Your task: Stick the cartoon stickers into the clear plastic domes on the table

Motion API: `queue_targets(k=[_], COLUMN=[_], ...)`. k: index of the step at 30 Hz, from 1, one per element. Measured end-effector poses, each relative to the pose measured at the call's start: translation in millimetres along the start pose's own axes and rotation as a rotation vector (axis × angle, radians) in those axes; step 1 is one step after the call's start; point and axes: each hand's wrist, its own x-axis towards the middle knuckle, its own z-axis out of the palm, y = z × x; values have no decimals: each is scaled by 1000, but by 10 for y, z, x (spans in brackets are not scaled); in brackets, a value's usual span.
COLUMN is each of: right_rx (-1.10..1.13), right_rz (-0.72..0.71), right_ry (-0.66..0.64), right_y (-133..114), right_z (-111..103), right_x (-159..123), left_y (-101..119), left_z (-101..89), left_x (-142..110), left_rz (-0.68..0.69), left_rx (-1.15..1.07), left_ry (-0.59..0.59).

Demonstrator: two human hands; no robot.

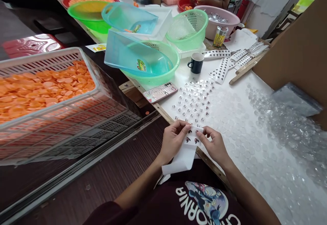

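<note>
Between my hands, over the table's near edge, is a strip of stickers (192,141) with small dark printed figures; its white tail hangs toward my lap. My left hand (173,140) pinches the strip's upper left side between thumb and forefinger. At the upper right side, my right hand (214,144) has its thumb on a sticker, fingers closed behind the strip. Just beyond my hands lie several clear discs bearing the same small figures (192,99). To the right spread plain clear discs (230,116). Whether a sticker is lifting is too small to tell.
A white crate (89,65) of orange discs stands at left. Green basins (176,61) and blue scoops (122,56) sit beyond a phone (160,92). A dark mug (196,63), more sticker strips (222,70) and a heap of clear pieces (293,133) occupy the table. Another person's arm (214,2) is at the back.
</note>
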Motion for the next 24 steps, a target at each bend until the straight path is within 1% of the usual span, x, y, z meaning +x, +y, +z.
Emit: queue_targets(k=[7,10,13,16,18,20,22,24], right_rx=[65,84,81,-14,-104,-159,-161,-136], right_rz=[10,39,53,6,-61,-127,-161,-152], right_ry=[52,106,152,221,256,265,294,337], right_y=[-13,41,107,148,157,161,170,185], right_z=[-8,5,8,-6,-25,-51,-76,-91], right_x=[-71,-82,-74,-57,-45,-32,-8,36], left_y=[-28,-66,-110,-170,-219,-275,-334,-393], left_z=[40,45,45,39,32,25,21,22], left_x=[-2,-17,-30,-15,14,52,95,137], left_rz=[59,80,63,46,46,46,42,38], left_rx=[124,123,126,155,181,201,211,211], left_ry=[-6,-50,-84,-80,-80,-87,-89,-91])
